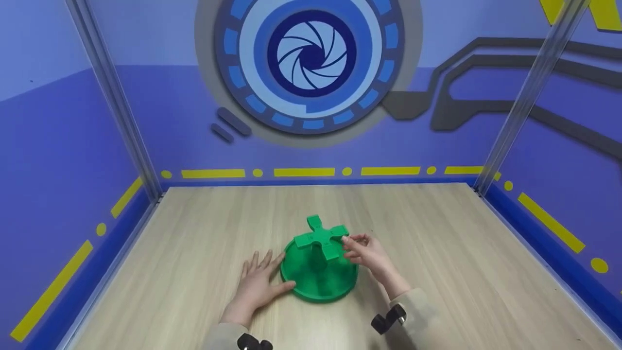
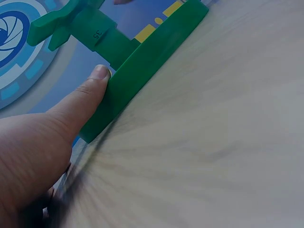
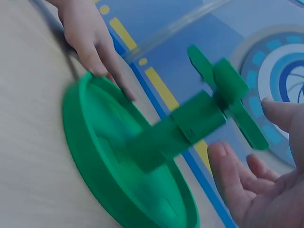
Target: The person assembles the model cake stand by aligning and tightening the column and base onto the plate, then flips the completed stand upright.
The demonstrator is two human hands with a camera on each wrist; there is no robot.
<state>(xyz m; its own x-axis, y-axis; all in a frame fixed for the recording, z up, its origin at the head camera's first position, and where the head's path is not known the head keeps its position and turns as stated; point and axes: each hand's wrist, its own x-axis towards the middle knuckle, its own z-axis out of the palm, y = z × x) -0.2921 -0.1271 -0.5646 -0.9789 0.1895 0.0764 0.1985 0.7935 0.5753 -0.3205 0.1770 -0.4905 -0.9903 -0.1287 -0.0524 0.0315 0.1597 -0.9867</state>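
A green stand (image 1: 318,287) sits upright on the table, with a round, rimmed base. From its middle rises a post (image 3: 183,126), topped by a four-armed green cross (image 1: 321,237); the number 35 shows on the post in the left wrist view. My left hand (image 1: 257,287) rests against the left side of the base, its fingers spread and the thumb (image 2: 92,88) on the rim. Close to the cross's right arm is my right hand (image 1: 367,255), with thumb and bent fingers apart. In the right wrist view I see no grip on the cross.
The wood-grain table (image 1: 204,223) extends around the stand. Blue printed walls (image 1: 160,116) with metal corner posts (image 1: 116,97) enclose its back and sides. Black bands (image 1: 388,318) are on both wrists.
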